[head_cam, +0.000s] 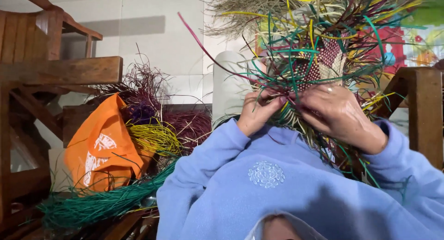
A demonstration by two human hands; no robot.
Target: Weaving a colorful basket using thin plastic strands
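Light-blue fleece sleeves, embroidered floral emblem — ring on 1 finger

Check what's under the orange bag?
Under the orange bag: a bundle of green straw runs past its lower edge, on wooden furniture. Whatever lies directly beneath the bag is covered.

An orange bag (104,152) sits at nine o'clock. Purple fibres (152,106) rise above it, a yellow bundle (155,138) beside it, green strands (101,203) at seven. Wooden chair (37,69) at ten.

Pale tiled wall (152,46) behind dark wooden chairs (32,83), dimly lit.
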